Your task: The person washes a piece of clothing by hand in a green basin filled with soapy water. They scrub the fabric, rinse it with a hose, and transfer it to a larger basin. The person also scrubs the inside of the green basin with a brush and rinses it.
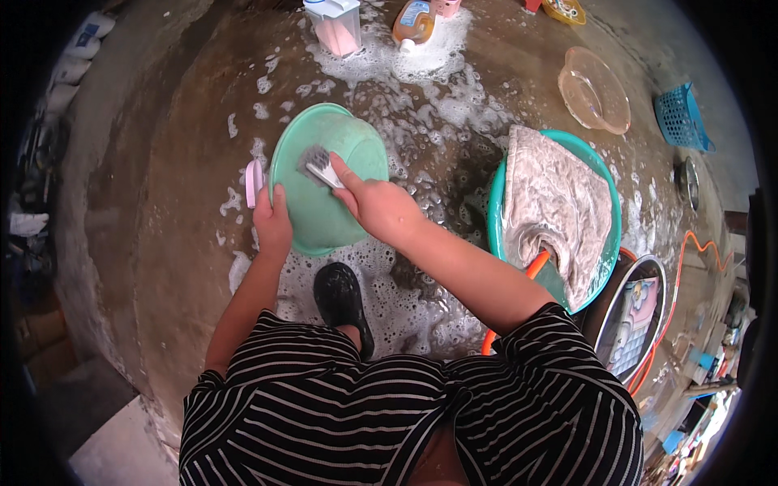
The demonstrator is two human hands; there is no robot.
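Observation:
A light green plastic basin (340, 215) is tilted up before me above the wet floor. My left hand (271, 222) grips its rim at the lower left, thumb on the near side. In my right hand (383, 206) is a scrubbing brush (325, 173) with a white handle. Its grey bristles rest against the basin's surface. Just left of the basin lies a pale purple plastic item (253, 183), partly hidden by the rim. My black shoe (338, 294) shows below the basin, on the sudsy floor.
At right, a teal tub (495, 219) holds a soaked greyish cloth (556, 194) and an orange hose (537, 265). Near it are a metal basin (661, 270), a clear basin (565, 91) and a blue basket (681, 115). Ahead stand a plastic container (336, 30) and an amber liquid bottle (414, 24).

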